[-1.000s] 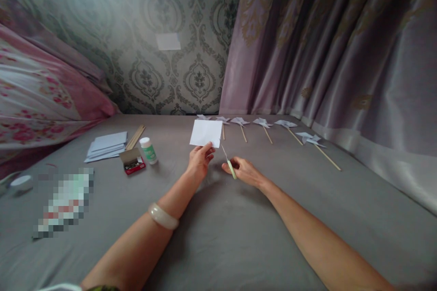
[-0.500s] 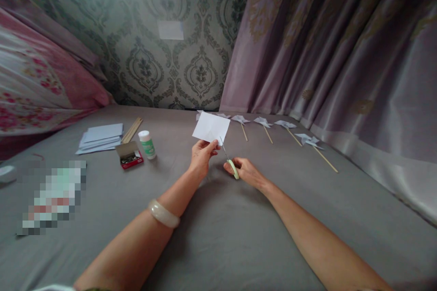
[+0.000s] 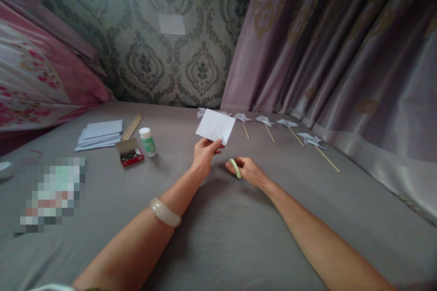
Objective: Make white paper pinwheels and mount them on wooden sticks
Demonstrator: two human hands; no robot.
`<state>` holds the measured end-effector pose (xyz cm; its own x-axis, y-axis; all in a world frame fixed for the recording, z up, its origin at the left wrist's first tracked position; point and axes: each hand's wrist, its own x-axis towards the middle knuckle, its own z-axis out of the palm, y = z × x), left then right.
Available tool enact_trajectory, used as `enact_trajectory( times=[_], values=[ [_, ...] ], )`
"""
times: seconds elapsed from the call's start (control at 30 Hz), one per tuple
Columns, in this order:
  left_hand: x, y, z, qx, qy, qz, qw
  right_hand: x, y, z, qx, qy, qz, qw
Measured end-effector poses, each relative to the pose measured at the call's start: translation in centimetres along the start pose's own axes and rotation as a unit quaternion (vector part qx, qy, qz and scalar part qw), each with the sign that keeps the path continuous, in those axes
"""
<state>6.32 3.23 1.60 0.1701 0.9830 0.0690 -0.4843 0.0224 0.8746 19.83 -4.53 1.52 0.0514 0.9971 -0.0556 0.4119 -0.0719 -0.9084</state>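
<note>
Grey cloth surface (image 3: 218, 250) fills the foreground, wrinkled. Nearest: pale bangle (image 3: 165, 213) on left forearm; pixelated item (image 3: 56, 195) lying at far left. Right hand (image 3: 246, 169) gripping scissors (image 3: 235, 168), light green handle, blades pointing up and away. Left hand (image 3: 205, 153) just beside it, not touching, pinching a white paper sheet (image 3: 215, 125) by its lower edge, held up in front of the person. Scissor blade overlaps the sheet's lower right corner; cut depth too small to tell. Left of hands: open red box (image 3: 132, 158) with small metallic bits, upright white-and-green bottle (image 3: 149, 144) near it. Beyond: paper stack (image 3: 102, 130), wooden sticks (image 3: 132, 127) alongside. Farther right, row of paper pinwheels (image 3: 310, 139) on sticks, leftmost ones partly behind sheet. Back: patterned wall (image 3: 143, 63), purple curtain (image 3: 307, 45) right.
</note>
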Motion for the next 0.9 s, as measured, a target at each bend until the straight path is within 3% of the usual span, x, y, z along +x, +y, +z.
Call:
enact_trajectory(
  times=[0.9],
  values=[
    [-0.08,0.07,0.0,-0.002,-0.01,0.003,1.0,-0.08,-0.18,0.18,-0.002,0.015,0.01,1.0]
  ],
)
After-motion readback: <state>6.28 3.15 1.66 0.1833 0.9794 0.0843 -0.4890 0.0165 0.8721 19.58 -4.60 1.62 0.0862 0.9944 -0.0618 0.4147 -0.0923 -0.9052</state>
